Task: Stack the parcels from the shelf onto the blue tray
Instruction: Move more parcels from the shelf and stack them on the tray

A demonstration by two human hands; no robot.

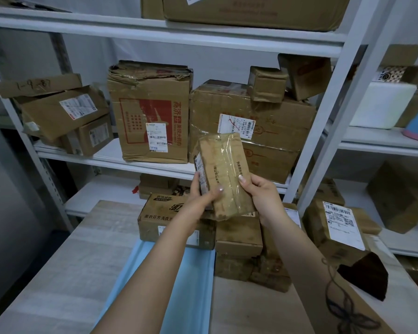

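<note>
A small taped cardboard parcel (223,169) is held upright in front of the shelf, above the table. My left hand (200,196) grips its lower left side and my right hand (263,196) grips its lower right side. Below my arms lies the blue tray (143,273) on the table, with a brown box (159,218) at its far end. More parcels stand on the white shelf (111,160): a tall box with red print (152,114) and a large taped box (263,121).
Several small boxes (239,237) are piled on the table right of the tray, with a labelled box (336,227) further right. Small boxes (65,112) lie at the shelf's left. A white upright post (323,116) divides the shelves.
</note>
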